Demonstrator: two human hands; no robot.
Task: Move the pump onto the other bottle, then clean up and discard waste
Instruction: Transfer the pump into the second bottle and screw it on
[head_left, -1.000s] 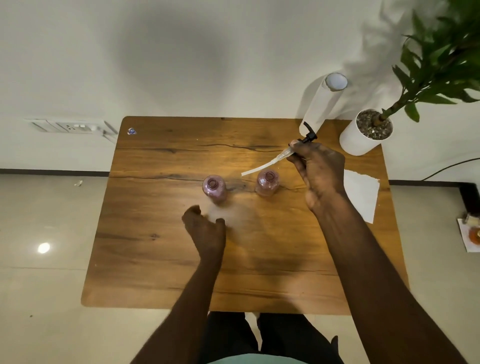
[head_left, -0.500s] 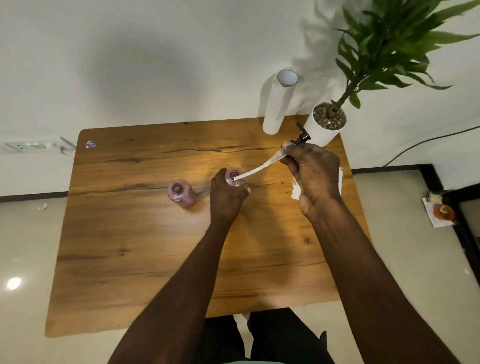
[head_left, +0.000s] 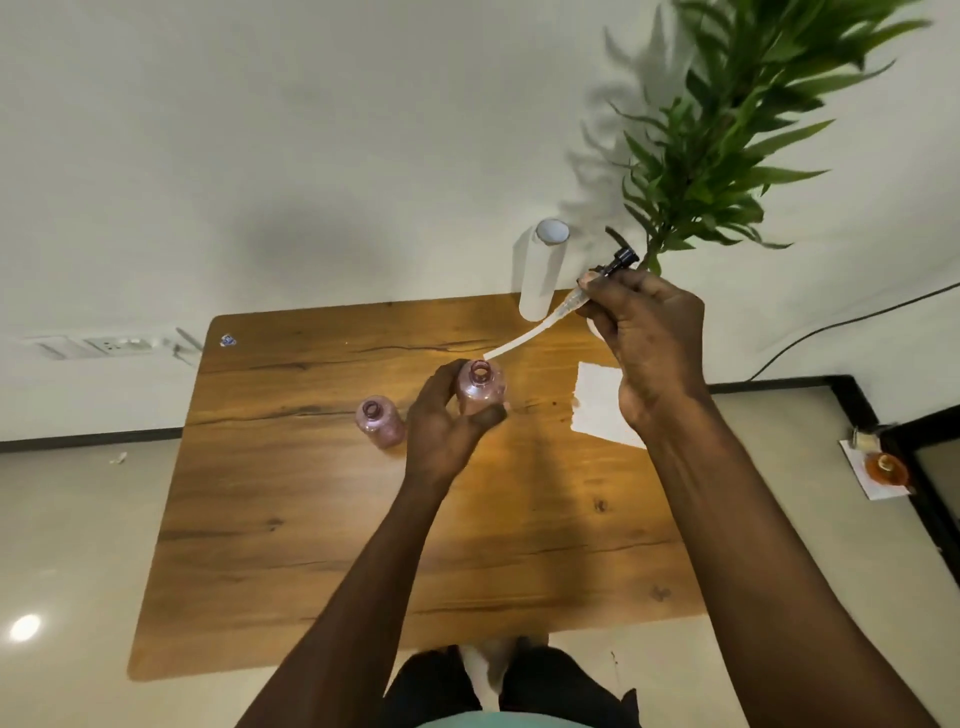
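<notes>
Clearly, the transfer is under way but not finished. The pump (head_left: 613, 265) is held off both bottles, pinched between the fingers of the right hand (head_left: 652, 343) near its black head, which is raised over the far right part of the wooden table (head_left: 311, 545). Its pale dip tube (head_left: 524, 340) slopes down and to the left, and the tube's free end is seen just beside the open mouth of the right pink bottle (head_left: 480, 389), at its far rim; whether the tip has entered the neck cannot be told. That bottle is gripped around its body by the left hand (head_left: 441, 421), fingers and thumb closed on it, and it appears to be steadied on the tabletop or lifted slightly off it.

The left pink bottle (head_left: 379, 421) stands uncapped and alone, near the first. It is judged to be the bottle from which the pump was taken.

What is judged to be left: the tube must be guided fully into the neck and the collar seated on the bottle. No cleaning is seen to have begun. A loose sheet of paper towel (head_left: 597, 405) lies flat on the right of the table, partly hidden by the right forearm, and a paper towel roll (head_left: 540, 275) stands at the far edge. No bin for the waste is visible, and no spill can be made out on the wood.
</notes>
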